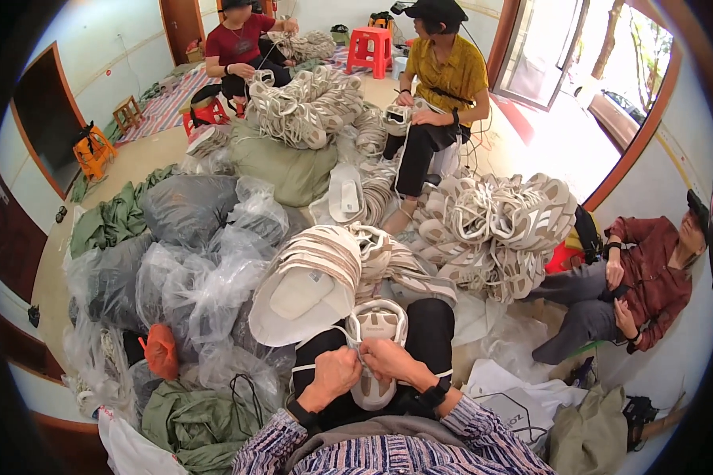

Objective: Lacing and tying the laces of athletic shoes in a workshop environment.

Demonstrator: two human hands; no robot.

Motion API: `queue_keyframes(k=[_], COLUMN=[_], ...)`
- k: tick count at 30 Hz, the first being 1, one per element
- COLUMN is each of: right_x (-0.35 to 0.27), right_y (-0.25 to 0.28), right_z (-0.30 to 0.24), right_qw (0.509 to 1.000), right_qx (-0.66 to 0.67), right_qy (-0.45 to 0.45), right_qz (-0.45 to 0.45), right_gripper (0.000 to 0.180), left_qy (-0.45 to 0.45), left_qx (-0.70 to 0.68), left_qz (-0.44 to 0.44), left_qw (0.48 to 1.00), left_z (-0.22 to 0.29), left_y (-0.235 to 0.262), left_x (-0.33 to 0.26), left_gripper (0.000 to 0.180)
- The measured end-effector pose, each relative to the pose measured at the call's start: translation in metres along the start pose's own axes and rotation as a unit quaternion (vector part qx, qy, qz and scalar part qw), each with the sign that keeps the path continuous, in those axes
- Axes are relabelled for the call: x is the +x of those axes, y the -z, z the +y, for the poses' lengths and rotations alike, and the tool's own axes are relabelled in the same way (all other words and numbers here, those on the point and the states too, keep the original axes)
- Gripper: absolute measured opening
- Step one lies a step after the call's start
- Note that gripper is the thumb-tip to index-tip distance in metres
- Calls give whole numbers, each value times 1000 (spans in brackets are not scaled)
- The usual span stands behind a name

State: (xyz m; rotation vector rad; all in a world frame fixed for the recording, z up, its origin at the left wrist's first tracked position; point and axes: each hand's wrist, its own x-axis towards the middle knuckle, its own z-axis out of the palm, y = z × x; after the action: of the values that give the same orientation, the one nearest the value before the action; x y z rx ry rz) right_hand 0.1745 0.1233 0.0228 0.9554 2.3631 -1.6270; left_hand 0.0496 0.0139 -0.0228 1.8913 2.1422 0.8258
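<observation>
On my lap lies a beige and white shoe upper [378,318], its rounded opening facing away from me. My left hand [333,378] is a closed fist at the upper's left edge. Across the middle of the upper reaches my right hand [396,362], its fingers pinched together close to the left fist. Whatever thin thing the fingers hold is too small to make out. Just beyond my hands, a stack of pale shoe pieces [313,289] rests over my left knee, with more shoe uppers [400,265] beside it.
Clear plastic bags [206,277] and green sacks [194,423] crowd my left. Large piles of shoe uppers stand ahead [309,107] and at right [499,222]. Two people sit farther off, another at right. A red stool [370,51] stands near the back.
</observation>
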Motion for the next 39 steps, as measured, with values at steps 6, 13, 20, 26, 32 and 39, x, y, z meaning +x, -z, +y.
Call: queue_keyframes(k=[6, 13, 20, 26, 32, 39], right_x=[14, 13, -17, -38, -16, -18], right_y=[-14, -22, -15, 58, 42, 36], right_z=[24, 27, 19, 13, 12, 36], right_qw=[980, 968, 924, 942, 826, 798], right_qx=[-164, -191, -298, 7, 530, 585], right_qy=[82, 103, 94, 67, 136, 113], right_qz=[83, 126, 219, 328, 132, 89], right_gripper=[17, 19, 13, 14, 15, 13], left_qy=[43, 70, 80, 50, -16, 74], left_qx=[-9, -55, -74, -94, -9, -160], left_qz=[-24, -148, -110, 97, -17, -102], left_qw=[999, 985, 988, 990, 1000, 979], left_z=[2, -1, -11, -2, 14, -2], left_y=[5, 22, 33, 47, 19, 25], left_x=[6, 18, -4, -4, -5, -8], left_gripper=[19, 28, 18, 12, 19, 16])
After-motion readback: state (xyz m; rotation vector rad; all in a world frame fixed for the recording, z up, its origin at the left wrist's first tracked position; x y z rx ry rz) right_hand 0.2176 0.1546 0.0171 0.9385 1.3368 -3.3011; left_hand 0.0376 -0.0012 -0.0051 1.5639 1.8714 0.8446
